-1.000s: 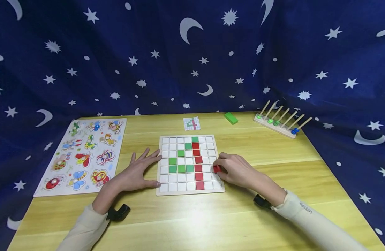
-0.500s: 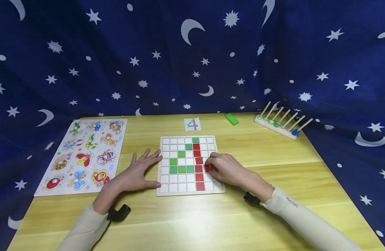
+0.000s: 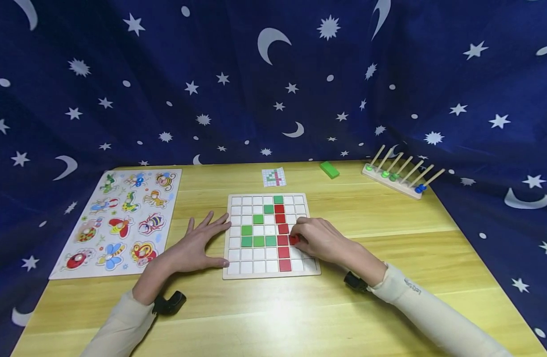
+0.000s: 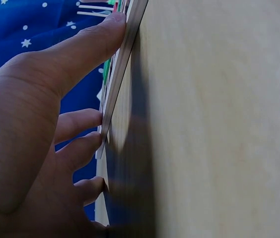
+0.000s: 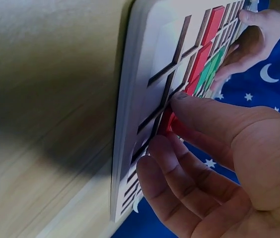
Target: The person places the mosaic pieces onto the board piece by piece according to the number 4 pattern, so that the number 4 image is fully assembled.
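A square white grid board (image 3: 238, 268) lies on the table, with a column of red tiles (image 3: 284, 252) and a stepped line of green tiles (image 3: 258, 241) set in its cells. Over the board's right half, my right hand (image 3: 324, 240) pinches a red tile (image 5: 167, 119) between thumb and fingertips. That tile is right at the cell beside the red column, in the same row as several green tiles, partly hidden by the fingers. With fingers spread, my left hand (image 3: 191, 250) rests along the board's left edge, thumb and some fingertips touching the rim.
Behind the board lies a small pattern card (image 3: 273, 177), with a green block (image 3: 329, 169) to its right. A peg stand (image 3: 396, 181) with coloured beads stands at the back right. An insect puzzle board (image 3: 135, 243) occupies the left. A starry blue curtain (image 3: 229, 114) hangs behind.
My right hand has carried the red tile leftward from the board's right edge to beside the red column. The left hand stays at the board's left edge.
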A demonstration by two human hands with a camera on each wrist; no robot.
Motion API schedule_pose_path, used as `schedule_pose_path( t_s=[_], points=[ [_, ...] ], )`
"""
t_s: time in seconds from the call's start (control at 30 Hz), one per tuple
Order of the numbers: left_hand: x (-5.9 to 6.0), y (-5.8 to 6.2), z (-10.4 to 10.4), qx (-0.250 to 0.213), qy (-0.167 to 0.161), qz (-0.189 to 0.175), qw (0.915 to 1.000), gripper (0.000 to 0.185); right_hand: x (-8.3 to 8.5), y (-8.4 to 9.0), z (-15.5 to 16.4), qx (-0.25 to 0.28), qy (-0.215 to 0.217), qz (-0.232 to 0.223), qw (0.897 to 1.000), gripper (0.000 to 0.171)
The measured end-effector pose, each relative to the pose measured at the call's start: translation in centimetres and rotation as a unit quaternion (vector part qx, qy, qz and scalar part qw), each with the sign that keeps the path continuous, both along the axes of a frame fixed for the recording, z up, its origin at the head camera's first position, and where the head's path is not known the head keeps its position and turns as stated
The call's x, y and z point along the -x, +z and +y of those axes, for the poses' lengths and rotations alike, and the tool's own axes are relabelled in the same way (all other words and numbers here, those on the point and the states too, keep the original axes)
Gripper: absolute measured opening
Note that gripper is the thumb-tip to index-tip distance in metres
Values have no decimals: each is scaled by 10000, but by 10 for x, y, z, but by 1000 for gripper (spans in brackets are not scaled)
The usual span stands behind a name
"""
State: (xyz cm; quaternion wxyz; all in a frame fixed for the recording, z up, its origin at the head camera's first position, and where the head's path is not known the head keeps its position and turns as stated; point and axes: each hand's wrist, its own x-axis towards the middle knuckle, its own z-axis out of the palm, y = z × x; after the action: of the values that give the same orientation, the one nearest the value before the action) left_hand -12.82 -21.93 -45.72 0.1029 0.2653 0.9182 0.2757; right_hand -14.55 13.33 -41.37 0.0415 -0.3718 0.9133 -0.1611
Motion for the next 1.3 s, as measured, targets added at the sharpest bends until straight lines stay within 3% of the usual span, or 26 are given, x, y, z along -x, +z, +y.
schedule_pose_path(
  t_s=[0.3,0.57,1.1,1.3],
  points=[
    [0,0,0,31,3,-2,10000,95,2,-2,2,90,-58,110,9999,17],
    [1,-1,-1,23,22,0,10000,96,14,-1,-2,595,-169,339,9975,11],
    [1,0,2,31,42,-29,10000,95,25,-9,-13,430,-150,158,9988,14],
    [4,0,2,38,-26,-6,10000,94,23,-3,3,604,-378,400,9967,12]
  ],
)
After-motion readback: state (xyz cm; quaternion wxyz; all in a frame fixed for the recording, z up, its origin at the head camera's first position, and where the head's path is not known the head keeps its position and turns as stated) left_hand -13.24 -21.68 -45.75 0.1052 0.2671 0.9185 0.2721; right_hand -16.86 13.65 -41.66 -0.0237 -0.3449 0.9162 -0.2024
